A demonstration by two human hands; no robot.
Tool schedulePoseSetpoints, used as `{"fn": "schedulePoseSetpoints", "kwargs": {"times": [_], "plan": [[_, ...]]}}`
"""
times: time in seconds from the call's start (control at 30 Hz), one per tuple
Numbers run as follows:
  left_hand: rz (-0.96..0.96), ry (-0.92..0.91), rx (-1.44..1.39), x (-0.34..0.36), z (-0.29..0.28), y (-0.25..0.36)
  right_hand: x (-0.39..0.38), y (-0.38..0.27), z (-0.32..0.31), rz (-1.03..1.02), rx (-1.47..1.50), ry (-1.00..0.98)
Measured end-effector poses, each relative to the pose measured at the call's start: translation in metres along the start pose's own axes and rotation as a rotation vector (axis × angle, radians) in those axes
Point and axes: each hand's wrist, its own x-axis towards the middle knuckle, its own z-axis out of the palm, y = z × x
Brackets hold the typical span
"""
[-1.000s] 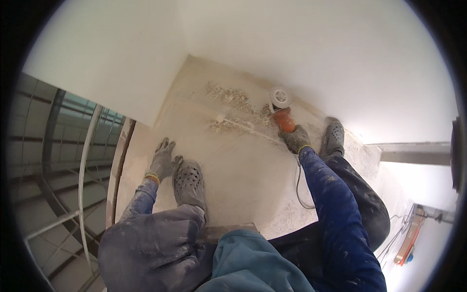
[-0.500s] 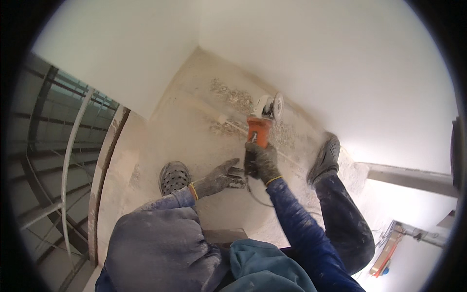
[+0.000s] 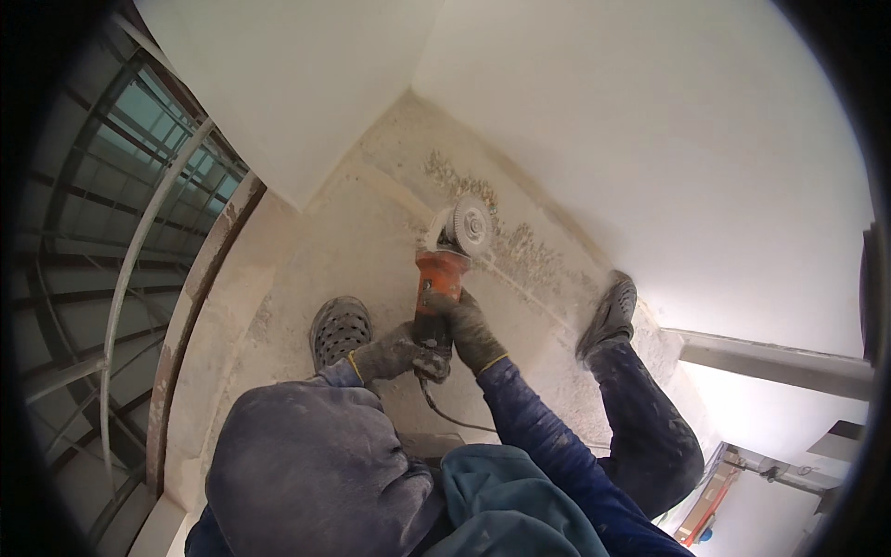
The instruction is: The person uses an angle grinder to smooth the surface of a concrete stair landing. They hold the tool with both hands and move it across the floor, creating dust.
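Note:
An orange and black angle grinder (image 3: 442, 270) with a pale cutting disc (image 3: 471, 226) is held over the dusty floor between my feet. My right hand (image 3: 471, 332), in a grey glove with a yellow cuff edge, is closed around its body. Lower down, my left hand (image 3: 392, 355), gloved the same way, is closed on the rear end of the handle. The disc stands near a rough, chipped strip (image 3: 524, 255) of floor; whether it touches I cannot tell. A thin cord (image 3: 455, 420) runs from the grinder's back end to the right.
White walls (image 3: 650, 139) meet in a corner ahead. Grey perforated clogs (image 3: 340, 332) are on my feet. At the left, a floor edge (image 3: 200, 320) borders metal railings (image 3: 130, 278). A box with an orange strip (image 3: 710, 506) lies far right.
The grinder has come left and slightly nearer, its disc turned more toward me. My left hand, apart from it before with fingers stretched, has taken hold of its rear end.

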Motion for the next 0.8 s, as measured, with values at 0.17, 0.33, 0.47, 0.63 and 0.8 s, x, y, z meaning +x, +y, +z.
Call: {"fn": "schedulePoseSetpoints", "kwargs": {"times": [0.17,0.33,0.47,0.63,0.8], "plan": [[-0.149,-0.206,-0.304,-0.003,0.014,0.002,0.002,0.007,-0.035,0.11,0.791,-0.381],[-0.16,0.079,0.161,0.018,0.01,-0.003,0.003,0.011,-0.015,-0.127,0.324,0.172],[0.33,0.249,0.682,0.038,0.012,-0.014,-0.005,-0.003,0.004,-0.209,0.105,0.419],[-0.043,0.089,-0.012,0.016,0.005,-0.005,-0.001,-0.009,-0.003,-0.178,0.376,0.068],[-0.065,-0.004,-0.078,0.005,0.009,0.0,0.006,0.009,-0.008,-0.271,0.261,0.146]]}}
